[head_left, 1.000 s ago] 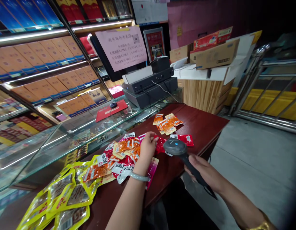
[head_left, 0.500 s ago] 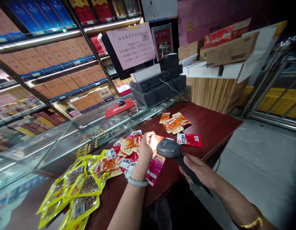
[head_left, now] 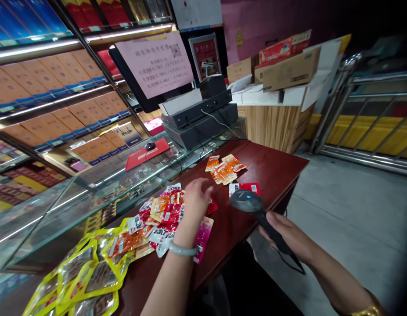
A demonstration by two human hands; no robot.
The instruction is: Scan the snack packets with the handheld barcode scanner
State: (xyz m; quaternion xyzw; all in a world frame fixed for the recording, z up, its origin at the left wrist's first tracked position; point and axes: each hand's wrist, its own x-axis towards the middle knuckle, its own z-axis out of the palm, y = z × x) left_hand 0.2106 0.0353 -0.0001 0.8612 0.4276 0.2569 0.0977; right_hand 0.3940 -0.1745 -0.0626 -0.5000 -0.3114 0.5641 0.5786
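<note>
My left hand (head_left: 196, 199), with a pale bangle at the wrist, hovers over a pile of small red and orange snack packets (head_left: 172, 213). Its fingers look loosely apart, with nothing visible in them. A purple-red packet (head_left: 203, 235) lies beside that wrist. My right hand (head_left: 284, 228) is closed around the handle of a dark barcode scanner (head_left: 246, 202); a small blue light glows on its head. Just behind the scanner lies a red and white packet (head_left: 245, 188), partly covered by it. Farther back are several orange packets (head_left: 225, 169) in a group.
Yellow-edged snack bags (head_left: 91, 270) are heaped at the left of the dark red tabletop (head_left: 269, 162). A glass counter (head_left: 101, 188) with a mouse (head_left: 149, 145) and cash-register equipment (head_left: 199, 120) adjoins it. Boxes (head_left: 290, 70) and a metal railing (head_left: 371, 114) stand beyond.
My left hand has let go of the orange packet it held before the scanner, and its fingers have opened. The scanner's bright beam is off, and its blue light shows. The view has shifted right.
</note>
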